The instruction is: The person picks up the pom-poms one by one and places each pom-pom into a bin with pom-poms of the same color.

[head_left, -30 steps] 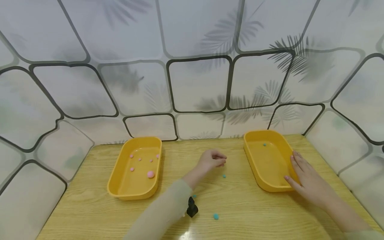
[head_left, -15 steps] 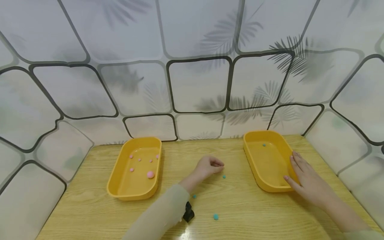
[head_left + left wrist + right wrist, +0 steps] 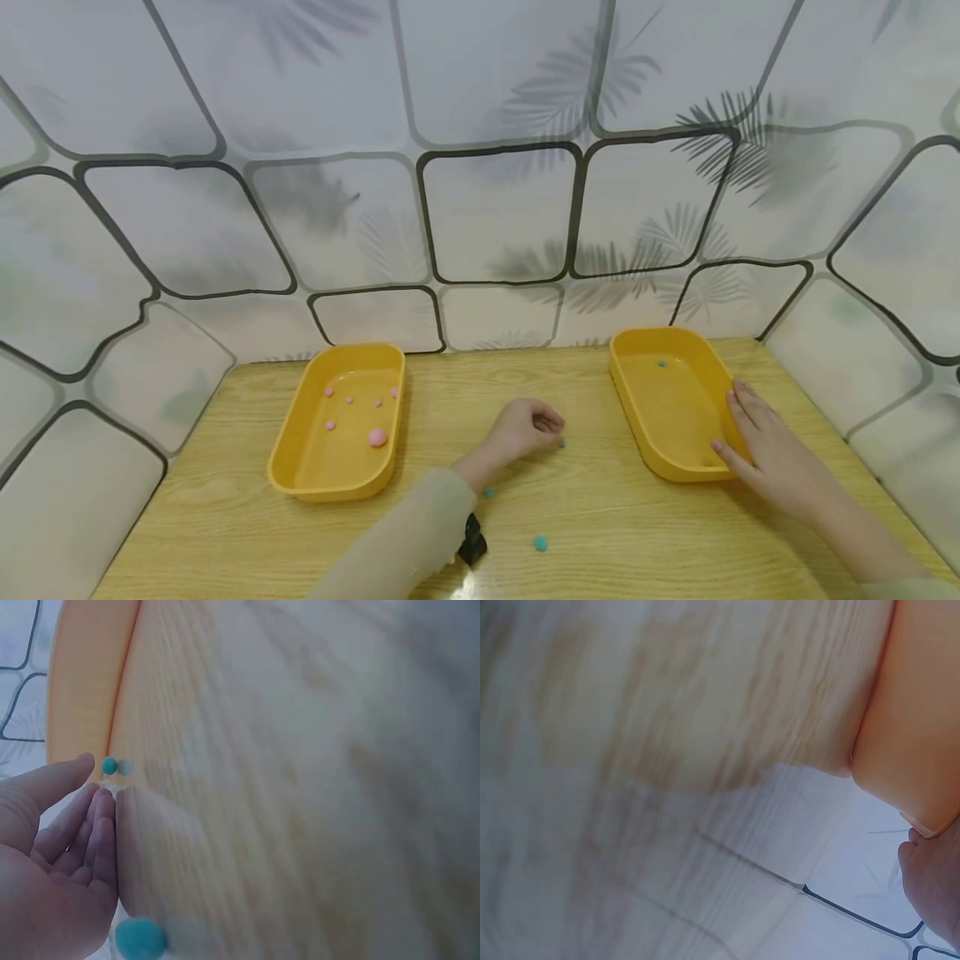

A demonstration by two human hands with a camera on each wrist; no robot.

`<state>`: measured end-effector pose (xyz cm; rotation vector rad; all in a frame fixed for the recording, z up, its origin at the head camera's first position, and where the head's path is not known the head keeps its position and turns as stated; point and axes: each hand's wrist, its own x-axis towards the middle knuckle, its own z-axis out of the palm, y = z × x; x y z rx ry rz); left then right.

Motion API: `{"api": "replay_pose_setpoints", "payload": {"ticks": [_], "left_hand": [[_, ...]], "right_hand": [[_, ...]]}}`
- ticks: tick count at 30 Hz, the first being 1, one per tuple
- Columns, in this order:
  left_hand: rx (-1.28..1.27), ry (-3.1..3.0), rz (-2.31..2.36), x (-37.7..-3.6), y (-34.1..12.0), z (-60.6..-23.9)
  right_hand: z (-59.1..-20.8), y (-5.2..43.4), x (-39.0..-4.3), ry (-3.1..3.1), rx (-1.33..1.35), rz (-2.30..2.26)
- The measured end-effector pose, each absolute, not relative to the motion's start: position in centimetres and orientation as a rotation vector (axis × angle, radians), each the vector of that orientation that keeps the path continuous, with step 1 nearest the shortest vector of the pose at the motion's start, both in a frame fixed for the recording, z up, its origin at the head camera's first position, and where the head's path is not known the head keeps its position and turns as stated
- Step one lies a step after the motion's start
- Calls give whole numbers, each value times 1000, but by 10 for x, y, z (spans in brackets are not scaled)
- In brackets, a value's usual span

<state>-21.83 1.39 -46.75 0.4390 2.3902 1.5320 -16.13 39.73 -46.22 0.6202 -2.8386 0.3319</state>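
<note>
My left hand (image 3: 522, 429) is low over the table, right beside a small teal pom-pom (image 3: 562, 442). In the left wrist view, the thumb and loosely bent fingers stand apart, with that teal pom-pom (image 3: 109, 766) just past the tips. My right hand (image 3: 776, 454) rests with straight fingers on the right rim of a yellow tray (image 3: 637, 408). One teal pom-pom (image 3: 662, 363) lies in this tray. In the right wrist view, part of the right hand (image 3: 934, 881) shows at the tray's edge (image 3: 922, 712).
Another yellow tray (image 3: 296, 446) at the left holds several pink pom-poms, the largest (image 3: 377, 437) near its front. Two more teal pom-poms lie nearer on the wooden table (image 3: 637, 542): a small one (image 3: 488, 492) and a bigger one (image 3: 540, 543). A patterned wall (image 3: 495, 217) rises behind.
My left hand has come down toward the table and closer to the small teal pom-pom, now partly covering it. My right hand and both trays have stayed put.
</note>
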Motion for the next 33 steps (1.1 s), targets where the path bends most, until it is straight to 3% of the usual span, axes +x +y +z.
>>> {"api": "replay_pose_setpoints", "payload": {"ticks": [33], "left_hand": [[624,2579,1315,-215,19,-473]], "right_hand": [[-465,396,-161,-2844,608,295]]}}
